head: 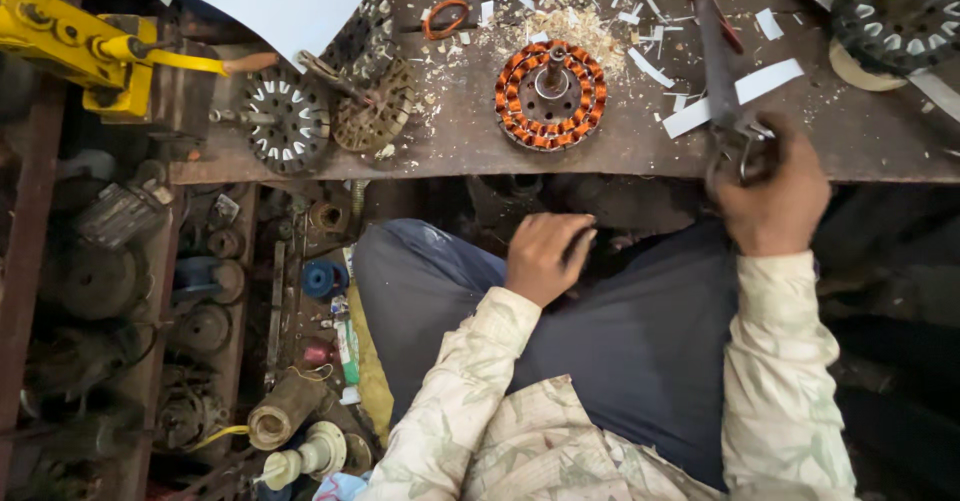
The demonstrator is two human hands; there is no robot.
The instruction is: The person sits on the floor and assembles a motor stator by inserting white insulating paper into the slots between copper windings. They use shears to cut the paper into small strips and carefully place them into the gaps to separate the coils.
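While the right hand [770, 196] is closed round the handles of big scissors [722, 86], blades pointing far over the surface [450, 141], the left hand [545, 256] sits curled on the lap, near edge; can't tell if it holds anything. Step, as I judge it: cutting white insulation strip [735, 96], which lies just beside the blades, right of centre. Next move prob. needs the left hand up to steady the strip. The copper-wound stator [551, 96] sits mid-surface, untouched. Count: 1 wound stator, 3 bare stator cores (2 left [285, 121], 1 far right [900, 11]), 1 scissors, many paper offcuts, 1 yellow tool [90, 51] far left.
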